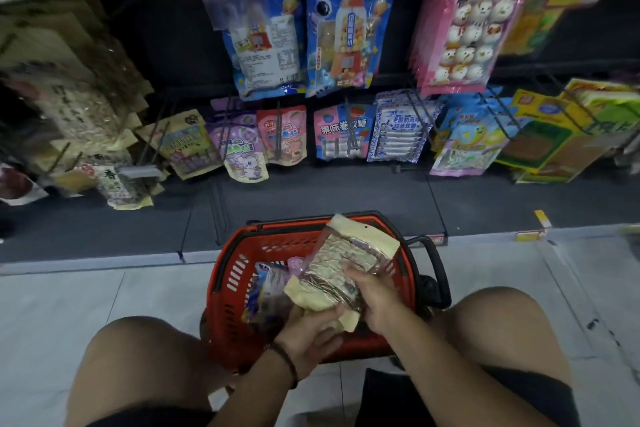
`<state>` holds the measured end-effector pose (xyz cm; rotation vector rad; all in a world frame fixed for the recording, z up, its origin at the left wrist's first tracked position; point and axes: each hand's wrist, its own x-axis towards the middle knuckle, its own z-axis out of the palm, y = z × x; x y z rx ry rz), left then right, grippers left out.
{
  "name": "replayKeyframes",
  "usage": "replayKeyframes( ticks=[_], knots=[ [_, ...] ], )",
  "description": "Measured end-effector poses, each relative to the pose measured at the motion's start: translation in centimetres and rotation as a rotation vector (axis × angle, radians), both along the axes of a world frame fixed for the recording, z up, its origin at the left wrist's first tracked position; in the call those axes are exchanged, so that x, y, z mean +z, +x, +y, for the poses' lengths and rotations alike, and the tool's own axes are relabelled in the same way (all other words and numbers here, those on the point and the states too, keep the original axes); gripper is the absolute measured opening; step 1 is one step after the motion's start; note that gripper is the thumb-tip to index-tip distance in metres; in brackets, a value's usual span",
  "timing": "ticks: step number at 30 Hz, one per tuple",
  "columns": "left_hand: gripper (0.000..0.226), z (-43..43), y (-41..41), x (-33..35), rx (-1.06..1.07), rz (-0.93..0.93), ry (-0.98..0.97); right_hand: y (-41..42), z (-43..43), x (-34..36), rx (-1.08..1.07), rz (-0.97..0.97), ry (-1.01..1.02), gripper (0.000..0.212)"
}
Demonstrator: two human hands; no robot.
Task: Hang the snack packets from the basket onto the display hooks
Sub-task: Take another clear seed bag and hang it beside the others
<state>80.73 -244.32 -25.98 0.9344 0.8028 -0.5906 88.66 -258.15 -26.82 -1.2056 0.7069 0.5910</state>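
Note:
A red plastic basket (pixel 231 279) stands on the floor between my knees, below the display. Over it I hold a beige snack packet (pixel 341 263) with a clear window, tilted, its hang hole at the top right. My right hand (pixel 375 295) grips the packet's lower right side. My left hand (pixel 308 333) holds its bottom edge from below. A blue packet (pixel 265 291) and a pink one lie inside the basket. Dark display hooks (pixel 419 111) stick out of the rack ahead, most carrying packets.
Two rows of hung packets fill the dark rack: blue toy-candy bags (pixel 346 28), pink snowman packs (pixel 474 21), small candy bags (pixel 343 133) lower down. Brown seed packets (pixel 86 107) hang at the left. A dark base shelf (pixel 311 198) lies in front of the basket.

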Motion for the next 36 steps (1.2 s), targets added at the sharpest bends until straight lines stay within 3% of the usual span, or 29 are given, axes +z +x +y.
replayKeyframes(
  ticks=[2, 5, 7, 9, 10, 11, 13, 14, 18, 20, 22, 23, 24, 25, 27, 29, 31, 34, 36],
  knots=[
    [0.055, 1.0, -0.5, 1.4, 0.000, -0.031, -0.027, 0.1, -0.6, 2.4, 0.028, -0.093, 0.038, 0.046],
    [0.071, 2.9, 0.0, 3.5, 0.109, -0.182, 0.086, 0.7, -1.6, 5.0, 0.134, -0.217, 0.058, 0.049],
    [0.077, 3.8, 0.9, 5.7, 0.052, -0.296, 0.251, 0.8, -1.6, 7.2, 0.209, -0.266, 0.048, 0.071],
    [0.088, 3.9, 1.7, 7.9, -0.090, -0.397, 0.389, 0.9, -1.3, 8.8, 0.275, -0.345, 0.018, 0.110],
    [0.095, 4.0, 2.1, 8.5, -0.136, -0.431, 0.441, 1.1, -1.2, 9.3, 0.312, -0.391, 0.013, 0.114],
    [0.095, 4.1, 2.4, 9.0, -0.146, -0.466, 0.467, 1.3, -1.0, 9.9, 0.354, -0.415, 0.026, 0.102],
    [0.081, 4.5, 2.6, 9.9, -0.121, -0.530, 0.466, 1.4, -0.8, 11.4, 0.394, -0.456, 0.009, 0.044],
    [0.076, 4.8, 2.7, 10.1, -0.121, -0.560, 0.476, 1.5, -0.8, 11.8, 0.391, -0.480, 0.012, 0.025],
    [0.076, 5.8, 3.5, 11.2, -0.141, -0.639, 0.487, 2.0, -0.6, 13.5, 0.380, -0.466, 0.087, 0.038],
    [0.100, 6.0, 3.8, 12.2, -0.115, -0.615, 0.579, 2.3, -0.5, 13.9, 0.372, -0.480, 0.084, 0.045],
    [0.123, 5.5, 3.7, 13.5, -0.140, -0.648, 0.941, 2.2, 0.3, 14.7, 0.287, -0.546, -0.015, 0.052],
    [0.123, 5.2, 3.5, 14.1, -0.173, -0.708, 1.173, 2.1, 0.9, 15.0, 0.264, -0.591, -0.097, 0.066],
    [0.118, 4.8, 3.4, 14.6, -0.210, -0.782, 1.335, 2.0, 1.5, 15.5, 0.248, -0.646, -0.137, 0.072],
    [0.111, 4.4, 3.5, 14.8, -0.249, -0.845, 1.370, 2.0, 2.1, 15.9, 0.243, -0.712, -0.164, 0.062],
    [0.103, 3.9, 3.9, 15.4, -0.282, -0.877, 1.180, 1.6, 3.2, 16.9, 0.271, -0.801, -0.223, 0.027],
    [0.082, 3.8, 4.6, 16.0, -0.180, -0.900, 1.014, 0.8, 4.3, 17.9, 0.344, -0.876, -0.227, 0.010],
    [0.054, 4.2, 5.1, 16.6, -0.044, -0.910, 1.010, 0.3, 4.8, 18.5, 0.412, -0.932, -0.240, 0.013],
    [0.034, 5.2, 5.3, 17.3, 0.058, -0.911, 1.020, 1.1, 4.8, 19.2, 0.548, -1.020, -0.442, 0.023],
    [0.020, 6.0, 5.5, 17.5, 0.054, -0.906, 0.930, 1.9, 4.4, 20.4, 0.439, -1.106, -0.545, 0.016]
  ],
)
